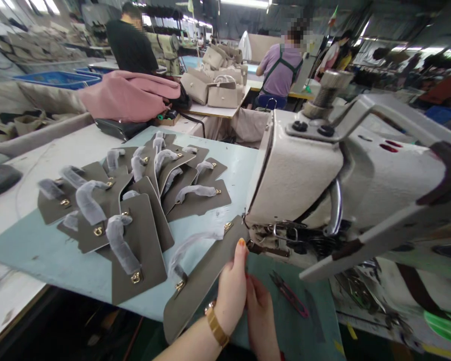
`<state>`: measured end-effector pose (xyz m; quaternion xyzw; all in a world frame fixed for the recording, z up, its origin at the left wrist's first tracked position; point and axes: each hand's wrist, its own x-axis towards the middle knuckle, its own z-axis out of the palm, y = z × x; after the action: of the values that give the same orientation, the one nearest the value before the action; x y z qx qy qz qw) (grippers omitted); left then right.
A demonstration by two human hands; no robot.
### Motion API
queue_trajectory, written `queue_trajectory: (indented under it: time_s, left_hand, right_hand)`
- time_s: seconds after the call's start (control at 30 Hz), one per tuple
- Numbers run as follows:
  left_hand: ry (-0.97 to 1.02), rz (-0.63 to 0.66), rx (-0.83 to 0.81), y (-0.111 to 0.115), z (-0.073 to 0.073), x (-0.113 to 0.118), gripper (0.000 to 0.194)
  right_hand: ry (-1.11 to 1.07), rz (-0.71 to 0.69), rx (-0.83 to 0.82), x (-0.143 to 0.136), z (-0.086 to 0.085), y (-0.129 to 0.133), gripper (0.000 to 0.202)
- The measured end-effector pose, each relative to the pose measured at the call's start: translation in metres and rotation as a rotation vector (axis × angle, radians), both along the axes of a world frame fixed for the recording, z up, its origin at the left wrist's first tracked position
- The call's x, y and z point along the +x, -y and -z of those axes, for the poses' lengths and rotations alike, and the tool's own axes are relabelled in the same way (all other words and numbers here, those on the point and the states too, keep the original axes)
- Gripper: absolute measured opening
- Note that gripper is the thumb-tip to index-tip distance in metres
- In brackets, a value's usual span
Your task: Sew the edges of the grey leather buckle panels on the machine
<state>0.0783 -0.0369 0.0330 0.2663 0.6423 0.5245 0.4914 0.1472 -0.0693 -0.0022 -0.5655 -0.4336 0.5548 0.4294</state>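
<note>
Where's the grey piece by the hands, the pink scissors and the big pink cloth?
Grey piece (209, 273): head view, on its flat middle.
Pink scissors (302, 312): head view, on the pink handle end.
Pink cloth (126, 98): head view, on its draped middle.

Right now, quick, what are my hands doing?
Left hand: closed on the grey panel, thumb on its edge.
Right hand: fingers curled beside the left; can't tell if it's holding anything.

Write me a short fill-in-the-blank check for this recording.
The left hand touches a gray panel beside the ____ machine.
The gold band is on the ____ wrist.
The snips lie to the ____ of the right hand.
The big draped cloth is ____.

Missing words: sewing; left; right; pink.
</note>
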Motion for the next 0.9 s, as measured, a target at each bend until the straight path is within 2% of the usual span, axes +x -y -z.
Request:
queue_trajectory:
  time_s: [0.07,0.13,0.2,0.23,0.3,0.37,0.4,0.47,0.53,0.6,0.73,0.8,0.9]
  left_hand:
    - [0.139,0.096,0.049,0.022,-0.016,-0.007,0.037]
    - [0.247,0.243,0.211,0.038,-0.037,-0.025,0.033]
    - [0.181,0.4,0.372,0.033,-0.06,-0.052,0.025]
    - [0.064,0.454,0.41,0.021,-0.07,-0.066,0.02]
    - [-0.181,0.558,0.386,-0.019,-0.081,-0.09,0.01]
    - [-0.37,0.735,0.382,-0.065,-0.082,-0.103,0.021]
    - [-0.436,0.866,0.392,-0.087,-0.08,-0.106,0.023]
    - [-0.443,1.117,0.436,-0.118,-0.077,-0.104,0.017]
    - [-0.373,1.272,0.467,-0.135,-0.076,-0.099,0.012]
    - [-0.308,1.337,0.457,-0.14,-0.08,-0.093,0.018]
    - [-0.183,1.407,0.372,-0.136,-0.09,-0.089,0.025]
    - [-0.126,1.404,0.358,-0.132,-0.09,-0.089,0.025]
    - [-0.09,1.343,0.36,-0.124,-0.081,-0.089,0.02]
  right_hand:
    - [0.113,0.059,0.076,0.004,-0.009,-0.001,0.038]
    - [0.196,0.093,0.129,0.005,-0.021,-0.005,0.039]
    - [0.198,0.078,0.144,0.001,-0.031,-0.013,0.04]
    - [0.172,0.057,0.144,-0.003,-0.035,-0.017,0.041]
    - [0.107,0.021,0.141,-0.015,-0.042,-0.028,0.039]
    - [0.062,0.015,0.123,-0.027,-0.048,-0.039,0.036]
    - [0.051,0.027,0.111,-0.032,-0.05,-0.044,0.035]
    - [0.045,0.064,0.096,-0.039,-0.054,-0.05,0.035]
    - [0.053,0.094,0.101,-0.042,-0.057,-0.052,0.035]
    - [0.067,0.096,0.102,-0.041,-0.059,-0.053,0.034]
    - [0.077,0.05,0.086,-0.035,-0.059,-0.051,0.033]
    - [0.089,0.035,0.099,-0.031,-0.058,-0.05,0.033]
    - [0.082,-0.019,0.108,-0.025,-0.057,-0.05,0.035]
